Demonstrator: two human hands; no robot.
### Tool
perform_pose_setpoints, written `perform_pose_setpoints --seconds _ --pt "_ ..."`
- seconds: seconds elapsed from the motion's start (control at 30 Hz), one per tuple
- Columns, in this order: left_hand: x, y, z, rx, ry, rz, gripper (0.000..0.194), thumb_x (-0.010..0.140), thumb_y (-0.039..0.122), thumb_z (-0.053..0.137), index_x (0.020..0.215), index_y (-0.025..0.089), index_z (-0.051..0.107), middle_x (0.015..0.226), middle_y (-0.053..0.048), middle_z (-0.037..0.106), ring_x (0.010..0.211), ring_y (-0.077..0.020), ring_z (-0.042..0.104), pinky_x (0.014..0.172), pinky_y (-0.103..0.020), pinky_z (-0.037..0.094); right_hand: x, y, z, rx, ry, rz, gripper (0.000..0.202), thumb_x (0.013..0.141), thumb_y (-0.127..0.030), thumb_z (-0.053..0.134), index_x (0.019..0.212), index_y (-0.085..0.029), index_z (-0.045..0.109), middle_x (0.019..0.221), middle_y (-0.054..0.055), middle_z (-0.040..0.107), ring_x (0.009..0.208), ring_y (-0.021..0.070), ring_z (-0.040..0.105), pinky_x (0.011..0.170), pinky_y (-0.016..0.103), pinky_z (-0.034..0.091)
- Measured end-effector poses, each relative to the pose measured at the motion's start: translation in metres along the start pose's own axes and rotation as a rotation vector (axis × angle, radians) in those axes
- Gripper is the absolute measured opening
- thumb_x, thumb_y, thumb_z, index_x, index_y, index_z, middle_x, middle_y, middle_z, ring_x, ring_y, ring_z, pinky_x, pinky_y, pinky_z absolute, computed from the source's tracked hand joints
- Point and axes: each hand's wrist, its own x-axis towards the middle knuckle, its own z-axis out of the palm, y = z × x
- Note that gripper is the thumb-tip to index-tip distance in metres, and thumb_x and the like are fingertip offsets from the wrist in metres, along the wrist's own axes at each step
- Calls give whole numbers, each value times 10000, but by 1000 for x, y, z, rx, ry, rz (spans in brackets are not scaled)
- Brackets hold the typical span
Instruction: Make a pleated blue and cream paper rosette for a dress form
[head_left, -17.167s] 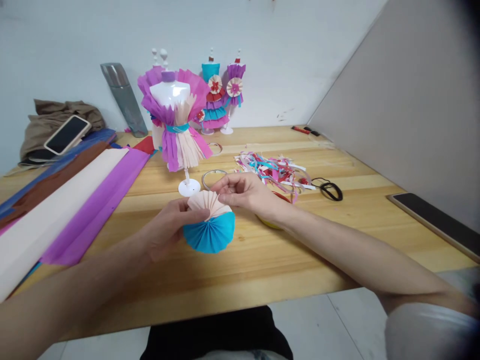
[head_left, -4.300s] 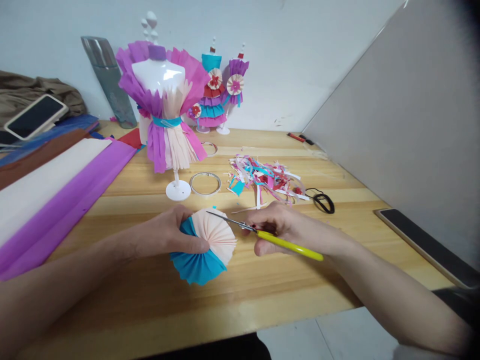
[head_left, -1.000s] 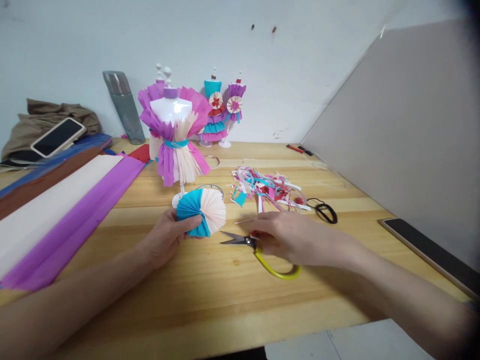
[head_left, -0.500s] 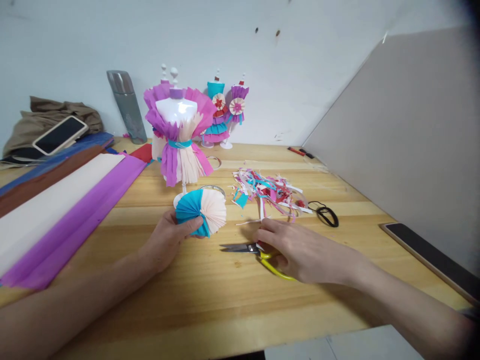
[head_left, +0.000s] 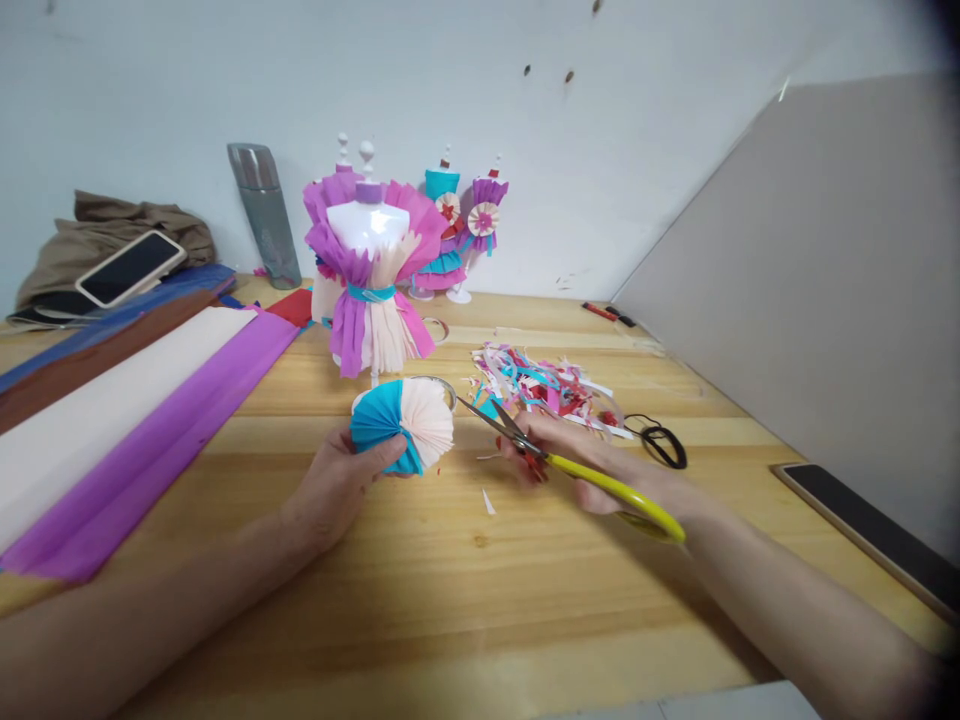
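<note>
My left hand (head_left: 341, 485) pinches a round pleated paper rosette (head_left: 426, 428), half blue and half cream, with the thumb on its centre. It is held in front of the nearest dress form (head_left: 369, 225), which wears a purple, pink and cream paper dress with a blue belt. Closed around a pair of scissors (head_left: 604, 485) with yellow handles is my right hand (head_left: 562, 450). The blades are slightly apart and point up-left toward the rosette. Red paper bits (head_left: 534, 468) show beneath its fingers; whether they are gripped is unclear.
A pile of paper scraps (head_left: 555, 385) lies behind my right hand, beside a black cord loop (head_left: 664, 445). Crepe paper sheets (head_left: 172, 430), a bottle (head_left: 266, 220) and a phone (head_left: 131, 268) are at left. Another phone (head_left: 862, 530) lies right. Smaller dress forms (head_left: 442, 225) stand by the wall.
My right hand has lifted and turned the scissors, so the blades now tilt up-left. Red bits now show under that hand, and a small white scrap on the table. The left hand keeps the rosette.
</note>
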Motion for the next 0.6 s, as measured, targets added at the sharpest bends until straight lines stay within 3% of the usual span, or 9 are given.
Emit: perform_pose_setpoints --seconds 0.13,0.33,0.6 --pt "0 1 0 1 -4 -12 277 566 338 877 770 180 776 789 -38 773 776 -228 690 764 -332 549 8 -1 -2 57 -94 -37 457 865 -661 505 874 -206 543 806 37 569 711 177 509 637 307 432" --pt "1 -1 -2 34 -29 8 257 590 352 859 753 171 775 777 -37 772 749 -222 694 758 -336 554 19 -21 2 37 -118 -137 521 858 -710 483 858 -189 497 765 0 485 676 131 408 596 264 336" --pt "0 -6 -5 89 -60 -8 245 626 339 845 784 172 763 747 -43 756 703 -224 679 720 -355 553 29 -28 6 95 -98 -151 594 807 -772 497 844 -179 506 759 -11 481 677 122 396 593 258 306"
